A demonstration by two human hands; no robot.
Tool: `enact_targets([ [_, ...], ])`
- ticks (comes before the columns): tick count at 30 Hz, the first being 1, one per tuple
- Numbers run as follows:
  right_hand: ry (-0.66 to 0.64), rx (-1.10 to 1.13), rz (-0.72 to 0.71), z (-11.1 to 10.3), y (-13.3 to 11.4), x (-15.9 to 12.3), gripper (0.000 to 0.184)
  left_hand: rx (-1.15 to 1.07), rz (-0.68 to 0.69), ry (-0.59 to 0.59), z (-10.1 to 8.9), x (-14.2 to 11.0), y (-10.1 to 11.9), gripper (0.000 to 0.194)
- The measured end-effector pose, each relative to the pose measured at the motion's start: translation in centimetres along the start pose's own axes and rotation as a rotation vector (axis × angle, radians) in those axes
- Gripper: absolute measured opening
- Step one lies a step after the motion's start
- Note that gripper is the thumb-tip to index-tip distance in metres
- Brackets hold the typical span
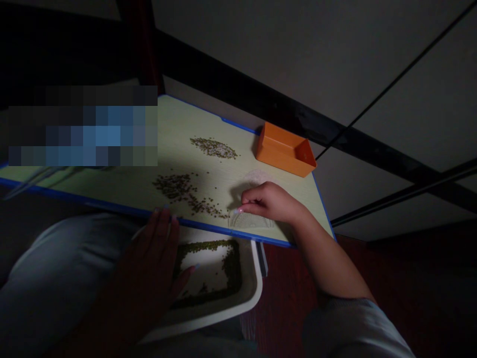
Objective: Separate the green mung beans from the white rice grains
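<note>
My right hand (pixel 266 201) is closed in a pinch over the near right part of the pale board. At its fingertips is a clear plastic piece with a half-round marked scale, which looks like a protractor (pixel 251 221). Just left of it, a loose pile of dark seed-like grains (pixel 179 188) trails toward the protractor. My left hand (pixel 156 248) lies in shadow with fingers stretched out, its tips at the board's blue near edge. Below that edge, partly covered by my left hand, a white basin (pixel 257 283) holds greenish grains, mostly along its sides.
A second pile of grains (pixel 214 148) lies farther back on the board (pixel 175 119). An orange open box (pixel 285 156) stands at the back right corner. Pale cabinet panels (pixel 372 74) rise behind. At the left, part of the view is pixelated.
</note>
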State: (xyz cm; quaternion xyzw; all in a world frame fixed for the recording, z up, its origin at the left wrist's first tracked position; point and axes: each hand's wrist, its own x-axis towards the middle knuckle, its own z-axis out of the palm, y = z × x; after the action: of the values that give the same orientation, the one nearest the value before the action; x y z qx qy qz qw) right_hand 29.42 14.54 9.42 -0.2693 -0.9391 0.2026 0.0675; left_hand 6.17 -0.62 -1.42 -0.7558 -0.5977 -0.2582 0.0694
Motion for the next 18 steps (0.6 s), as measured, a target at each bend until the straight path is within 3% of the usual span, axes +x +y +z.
enact_targets([
  [12,-0.026,-0.075,0.076,0.14,-0.35,0.14,0.031,0.026,0.007,-0.009,0.07,-0.09,-0.12,0.081],
  [18,-0.005,-0.220,0.201,-0.25,-0.19,0.03,0.029,0.021,0.002,-0.006,-0.03,-0.08,-0.09,0.079],
])
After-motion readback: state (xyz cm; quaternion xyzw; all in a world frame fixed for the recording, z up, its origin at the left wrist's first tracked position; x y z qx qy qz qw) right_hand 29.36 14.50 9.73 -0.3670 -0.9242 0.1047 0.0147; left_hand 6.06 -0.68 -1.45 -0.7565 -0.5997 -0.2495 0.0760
